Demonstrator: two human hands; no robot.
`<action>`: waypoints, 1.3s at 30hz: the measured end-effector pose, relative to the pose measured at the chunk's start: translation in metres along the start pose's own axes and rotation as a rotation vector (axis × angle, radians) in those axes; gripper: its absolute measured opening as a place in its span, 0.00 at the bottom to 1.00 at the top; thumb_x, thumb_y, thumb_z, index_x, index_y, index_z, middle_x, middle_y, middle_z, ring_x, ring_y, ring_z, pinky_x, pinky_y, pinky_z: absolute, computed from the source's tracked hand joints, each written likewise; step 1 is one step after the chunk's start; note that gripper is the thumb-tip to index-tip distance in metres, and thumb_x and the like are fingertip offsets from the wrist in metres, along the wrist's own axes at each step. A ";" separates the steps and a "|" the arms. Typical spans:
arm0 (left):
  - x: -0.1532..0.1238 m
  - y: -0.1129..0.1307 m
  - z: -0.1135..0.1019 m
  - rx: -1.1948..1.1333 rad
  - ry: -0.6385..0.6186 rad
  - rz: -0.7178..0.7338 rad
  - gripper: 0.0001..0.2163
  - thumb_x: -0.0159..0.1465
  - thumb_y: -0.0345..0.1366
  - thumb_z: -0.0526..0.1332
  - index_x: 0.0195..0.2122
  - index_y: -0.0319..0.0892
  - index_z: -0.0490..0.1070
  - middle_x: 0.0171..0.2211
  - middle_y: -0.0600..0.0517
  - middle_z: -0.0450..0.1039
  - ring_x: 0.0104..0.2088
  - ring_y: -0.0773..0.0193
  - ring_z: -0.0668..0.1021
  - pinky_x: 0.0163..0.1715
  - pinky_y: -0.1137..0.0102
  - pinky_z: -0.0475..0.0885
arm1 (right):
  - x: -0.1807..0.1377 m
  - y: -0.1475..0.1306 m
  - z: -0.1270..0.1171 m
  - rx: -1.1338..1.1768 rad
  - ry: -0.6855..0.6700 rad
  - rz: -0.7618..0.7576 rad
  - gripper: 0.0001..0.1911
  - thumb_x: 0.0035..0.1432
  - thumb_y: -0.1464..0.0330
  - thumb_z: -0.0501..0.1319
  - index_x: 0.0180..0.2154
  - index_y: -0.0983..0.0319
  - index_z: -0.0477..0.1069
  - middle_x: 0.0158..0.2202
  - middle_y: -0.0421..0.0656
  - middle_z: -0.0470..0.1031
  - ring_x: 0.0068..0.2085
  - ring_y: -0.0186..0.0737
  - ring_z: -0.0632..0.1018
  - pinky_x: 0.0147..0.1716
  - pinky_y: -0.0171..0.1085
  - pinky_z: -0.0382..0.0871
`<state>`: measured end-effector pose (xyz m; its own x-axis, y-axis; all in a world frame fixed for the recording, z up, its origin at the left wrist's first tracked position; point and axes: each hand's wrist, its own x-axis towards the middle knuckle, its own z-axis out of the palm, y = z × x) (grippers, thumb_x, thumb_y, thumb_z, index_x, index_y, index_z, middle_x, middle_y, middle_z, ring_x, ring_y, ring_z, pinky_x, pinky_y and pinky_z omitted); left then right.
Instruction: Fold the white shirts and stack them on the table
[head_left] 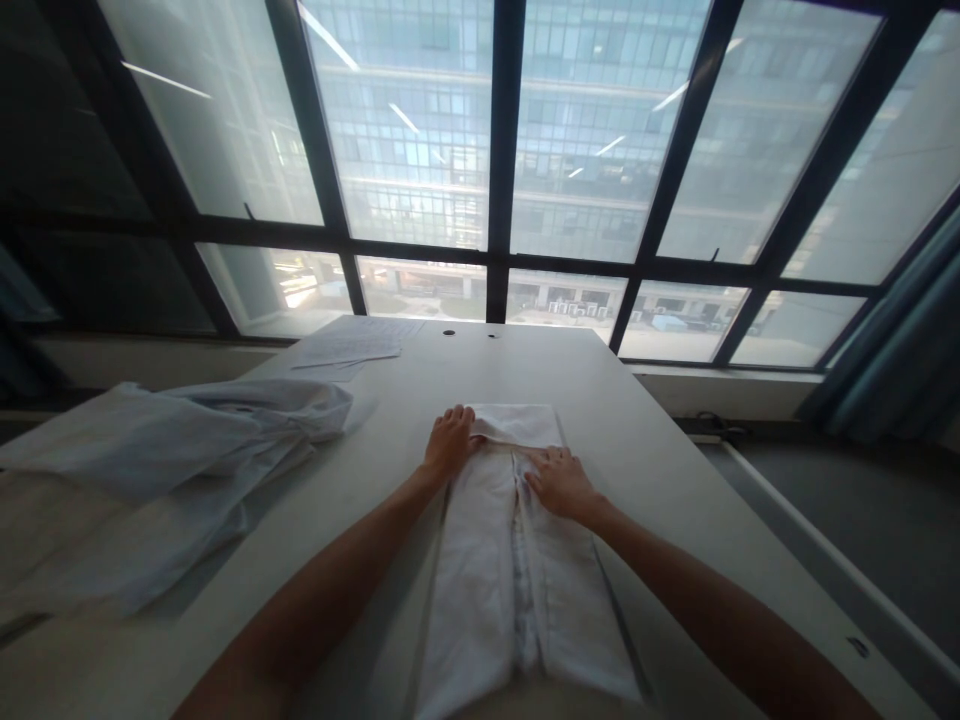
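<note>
A white shirt (495, 560) lies lengthwise on the pale table (660, 440), folded into a narrow strip with its button line running down the middle. Its far end is turned back into a small flap (521, 422). My left hand (450, 440) rests on the shirt's left edge beside that flap, fingers curled over the cloth. Flat on the right half of the shirt, just below the flap, lies my right hand (559, 482) with its fingers stretched out.
A second white garment (187, 440) lies crumpled on the left of the table. Sheets of paper (349, 348) sit at the far left corner, near two small dark holes (450, 332). Big windows stand behind; a grey floor and blue curtain (892, 350) are to the right.
</note>
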<state>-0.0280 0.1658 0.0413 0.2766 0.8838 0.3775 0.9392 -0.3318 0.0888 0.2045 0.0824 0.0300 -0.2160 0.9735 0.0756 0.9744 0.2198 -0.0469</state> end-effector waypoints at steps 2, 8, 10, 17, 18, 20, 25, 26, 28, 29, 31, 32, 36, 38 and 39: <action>-0.003 0.001 -0.001 0.017 -0.044 -0.044 0.15 0.68 0.46 0.63 0.49 0.40 0.74 0.48 0.41 0.76 0.51 0.51 0.77 0.51 0.62 0.69 | 0.007 0.000 -0.001 0.002 0.069 0.031 0.20 0.72 0.61 0.49 0.51 0.62 0.75 0.53 0.55 0.74 0.56 0.52 0.72 0.54 0.45 0.65; -0.006 -0.002 0.005 0.013 -0.213 0.035 0.27 0.74 0.54 0.48 0.34 0.42 0.81 0.36 0.42 0.82 0.40 0.52 0.82 0.48 0.61 0.71 | 0.031 0.014 0.012 0.075 0.183 0.074 0.15 0.70 0.65 0.54 0.49 0.63 0.75 0.52 0.52 0.76 0.55 0.45 0.73 0.55 0.38 0.63; -0.001 -0.002 0.007 0.006 -0.221 0.044 0.29 0.74 0.53 0.46 0.33 0.43 0.82 0.35 0.42 0.82 0.41 0.53 0.83 0.50 0.60 0.71 | 0.042 0.019 0.011 0.101 0.152 0.068 0.15 0.70 0.64 0.55 0.51 0.63 0.75 0.54 0.52 0.76 0.57 0.47 0.72 0.56 0.38 0.62; 0.007 -0.006 0.020 -0.054 -0.016 0.118 0.26 0.71 0.45 0.55 0.68 0.44 0.62 0.71 0.42 0.56 0.72 0.50 0.57 0.68 0.52 0.54 | 0.104 0.049 0.001 0.163 0.105 0.108 0.29 0.70 0.61 0.53 0.68 0.63 0.60 0.70 0.54 0.61 0.70 0.49 0.59 0.65 0.45 0.54; 0.007 -0.008 0.023 -0.045 -0.004 0.119 0.30 0.71 0.45 0.55 0.72 0.43 0.55 0.74 0.41 0.48 0.74 0.50 0.50 0.70 0.50 0.50 | 0.110 0.051 0.004 0.165 0.111 0.123 0.34 0.69 0.60 0.54 0.72 0.63 0.52 0.73 0.53 0.52 0.73 0.50 0.52 0.66 0.48 0.51; 0.007 -0.010 0.028 -0.048 -0.017 0.130 0.31 0.71 0.44 0.55 0.73 0.41 0.50 0.75 0.41 0.40 0.75 0.51 0.43 0.70 0.48 0.47 | 0.118 0.051 0.013 0.179 0.112 0.150 0.38 0.70 0.60 0.52 0.74 0.62 0.43 0.76 0.51 0.40 0.74 0.50 0.45 0.67 0.52 0.49; 0.008 -0.014 0.038 -0.117 -0.126 0.121 0.23 0.73 0.40 0.52 0.68 0.43 0.61 0.71 0.44 0.56 0.72 0.54 0.56 0.70 0.51 0.50 | 0.117 0.041 0.031 0.182 0.100 0.118 0.27 0.70 0.65 0.50 0.68 0.60 0.61 0.74 0.48 0.51 0.73 0.44 0.51 0.69 0.50 0.46; 0.008 -0.014 0.038 -0.129 -0.147 0.113 0.22 0.73 0.40 0.51 0.67 0.43 0.63 0.70 0.45 0.60 0.71 0.55 0.59 0.70 0.51 0.51 | 0.114 0.039 0.031 0.169 0.104 0.118 0.25 0.70 0.66 0.50 0.65 0.61 0.65 0.72 0.49 0.56 0.72 0.45 0.54 0.68 0.48 0.46; 0.008 -0.014 0.038 -0.139 -0.169 0.100 0.21 0.74 0.39 0.51 0.66 0.43 0.64 0.69 0.45 0.62 0.70 0.56 0.62 0.70 0.51 0.53 | 0.107 0.031 0.025 0.139 0.134 0.133 0.23 0.70 0.67 0.49 0.61 0.63 0.70 0.68 0.52 0.63 0.68 0.46 0.61 0.67 0.45 0.51; 0.008 -0.014 0.037 -0.136 -0.174 0.098 0.21 0.74 0.39 0.50 0.66 0.43 0.64 0.69 0.46 0.62 0.69 0.56 0.62 0.69 0.51 0.53 | 0.102 0.026 0.021 0.122 0.148 0.147 0.22 0.70 0.68 0.49 0.59 0.64 0.71 0.65 0.54 0.67 0.65 0.47 0.65 0.64 0.44 0.55; 0.007 -0.011 0.032 -0.108 -0.185 0.097 0.20 0.74 0.39 0.49 0.65 0.44 0.64 0.69 0.46 0.62 0.70 0.55 0.62 0.69 0.49 0.53 | 0.089 0.012 0.013 0.092 0.130 0.160 0.20 0.70 0.67 0.49 0.54 0.65 0.74 0.59 0.56 0.71 0.59 0.50 0.70 0.58 0.44 0.63; 0.005 -0.008 0.029 -0.082 -0.191 0.093 0.20 0.74 0.39 0.49 0.66 0.44 0.64 0.69 0.45 0.61 0.70 0.54 0.61 0.69 0.48 0.53 | 0.083 0.004 0.010 0.081 0.106 0.154 0.19 0.70 0.66 0.50 0.53 0.65 0.74 0.57 0.57 0.73 0.58 0.52 0.71 0.55 0.44 0.65; -0.015 0.017 0.019 0.049 -0.230 0.012 0.23 0.73 0.39 0.50 0.67 0.38 0.63 0.70 0.36 0.58 0.71 0.41 0.58 0.66 0.41 0.54 | 0.061 -0.026 0.012 0.058 0.031 0.127 0.26 0.70 0.56 0.53 0.60 0.64 0.69 0.62 0.59 0.68 0.60 0.57 0.68 0.56 0.49 0.66; -0.029 0.034 0.022 0.055 -0.280 -0.038 0.25 0.72 0.41 0.51 0.68 0.38 0.62 0.70 0.33 0.56 0.70 0.34 0.59 0.63 0.38 0.57 | 0.057 -0.033 0.019 0.053 0.013 0.142 0.31 0.70 0.55 0.51 0.67 0.64 0.62 0.68 0.60 0.60 0.66 0.60 0.62 0.61 0.54 0.59; -0.036 0.042 0.025 0.044 -0.299 -0.054 0.26 0.72 0.43 0.51 0.68 0.38 0.61 0.70 0.32 0.55 0.69 0.32 0.58 0.62 0.37 0.58 | 0.058 -0.033 0.023 0.057 -0.004 0.147 0.32 0.71 0.56 0.50 0.69 0.65 0.57 0.71 0.61 0.55 0.69 0.61 0.57 0.63 0.57 0.55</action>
<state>0.0065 0.1290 0.0081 0.2671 0.9599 0.0850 0.9604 -0.2725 0.0588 0.1581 0.1327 0.0131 -0.0716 0.9956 0.0602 0.9904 0.0781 -0.1141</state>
